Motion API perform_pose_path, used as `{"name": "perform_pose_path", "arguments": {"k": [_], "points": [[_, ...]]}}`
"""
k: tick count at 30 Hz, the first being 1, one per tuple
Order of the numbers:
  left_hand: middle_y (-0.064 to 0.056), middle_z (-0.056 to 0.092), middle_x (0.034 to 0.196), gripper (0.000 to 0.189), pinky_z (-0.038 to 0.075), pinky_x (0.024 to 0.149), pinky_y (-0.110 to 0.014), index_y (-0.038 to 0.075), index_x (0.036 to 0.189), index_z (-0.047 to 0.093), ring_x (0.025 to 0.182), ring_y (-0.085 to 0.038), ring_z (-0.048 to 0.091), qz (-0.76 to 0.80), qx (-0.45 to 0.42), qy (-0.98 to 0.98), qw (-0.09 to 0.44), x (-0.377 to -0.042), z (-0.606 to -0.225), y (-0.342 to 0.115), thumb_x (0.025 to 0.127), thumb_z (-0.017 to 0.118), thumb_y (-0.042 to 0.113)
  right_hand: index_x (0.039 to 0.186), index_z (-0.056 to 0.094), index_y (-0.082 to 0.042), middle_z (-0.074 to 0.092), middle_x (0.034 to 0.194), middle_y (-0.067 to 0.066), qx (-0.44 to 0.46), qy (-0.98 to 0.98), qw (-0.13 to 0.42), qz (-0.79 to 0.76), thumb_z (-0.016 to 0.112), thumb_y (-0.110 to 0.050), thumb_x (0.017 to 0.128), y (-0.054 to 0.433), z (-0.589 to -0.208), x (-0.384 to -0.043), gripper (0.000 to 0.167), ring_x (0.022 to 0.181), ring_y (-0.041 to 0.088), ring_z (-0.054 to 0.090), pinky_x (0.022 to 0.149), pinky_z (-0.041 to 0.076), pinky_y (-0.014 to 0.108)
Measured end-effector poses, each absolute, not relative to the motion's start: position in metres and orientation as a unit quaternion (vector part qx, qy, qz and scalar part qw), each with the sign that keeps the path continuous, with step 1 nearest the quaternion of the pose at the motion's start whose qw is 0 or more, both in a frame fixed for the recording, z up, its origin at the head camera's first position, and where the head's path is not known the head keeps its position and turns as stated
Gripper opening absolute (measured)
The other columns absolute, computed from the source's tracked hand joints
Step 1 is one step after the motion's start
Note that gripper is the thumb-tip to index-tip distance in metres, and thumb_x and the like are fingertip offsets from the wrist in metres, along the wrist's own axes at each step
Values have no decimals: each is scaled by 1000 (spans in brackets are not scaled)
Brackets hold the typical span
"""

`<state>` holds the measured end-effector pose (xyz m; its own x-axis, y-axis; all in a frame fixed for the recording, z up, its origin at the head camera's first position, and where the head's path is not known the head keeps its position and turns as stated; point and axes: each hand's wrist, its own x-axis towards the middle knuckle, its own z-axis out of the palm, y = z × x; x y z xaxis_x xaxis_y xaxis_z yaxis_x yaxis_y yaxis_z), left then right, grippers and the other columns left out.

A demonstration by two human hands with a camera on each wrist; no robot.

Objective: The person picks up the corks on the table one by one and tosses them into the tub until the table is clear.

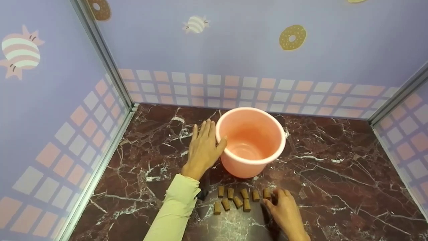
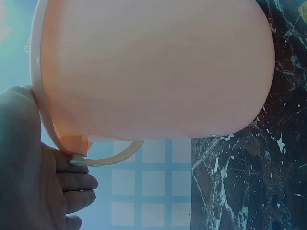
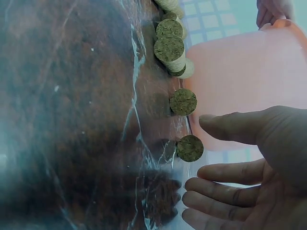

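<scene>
The end cork (image 1: 267,193) is lying on the near side of the bucket (image 1: 240,169), sideways on the tabletop (image 1: 334,201), its long axis pointing roughly toward the bucket. Your right grip (image 1: 286,209) is the nearer one: from its palm, the cork is sitting in the bucket's direction, and your thumb and fingers are standing wide on either side, gaps showing all round. Your left grip (image 1: 204,149) is resting straight-fingered against the bucket's left side, thumb over the rim. The cork is looking short, stubby and brown, showing you a round, speckled end; the other corks (image 1: 238,202) are matching it nearby, in front of the bucket.
</scene>
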<state>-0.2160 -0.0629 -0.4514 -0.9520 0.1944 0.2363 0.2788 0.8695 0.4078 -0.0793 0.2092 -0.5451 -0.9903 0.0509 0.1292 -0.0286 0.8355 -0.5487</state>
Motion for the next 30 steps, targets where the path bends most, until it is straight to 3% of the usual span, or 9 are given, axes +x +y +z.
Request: {"name": "perform_pose_path", "arguments": {"k": [13, 21, 30], "points": [[-22, 25, 170, 77, -7, 130, -46, -8, 161, 30, 160, -33, 20, -229, -123, -961, 98, -215, -450, -63, 110, 44, 48, 96, 68, 4, 64, 92, 18, -12, -955, 90, 281, 92, -22, 82, 207, -551, -80, 38, 86, 43, 66, 78, 57, 61], [-22, 24, 169, 74, -9, 129, -44, -8, 161, 31, 160, -34, 19, -240, -119, -958, 98, -216, -452, -62, 110, 48, 44, 95, 67, 3, 63, 96, 21, -19, -959, 85, 269, 90, -14, 83, 205, -553, -80, 31, 92, 48, 65, 78, 57, 63], [-22, 23, 170, 76, -10, 129, -44, -7, 162, 29, 160, -33, 17, -230, -120, -962, 90, -217, -451, -62, 111, 43, 48, 90, 68, 2, 61, 89, 16, -2, -955, 121, 269, 87, -3, 81, 206, -558, -80, 21, 88, 48, 65, 76, 56, 63]]}}
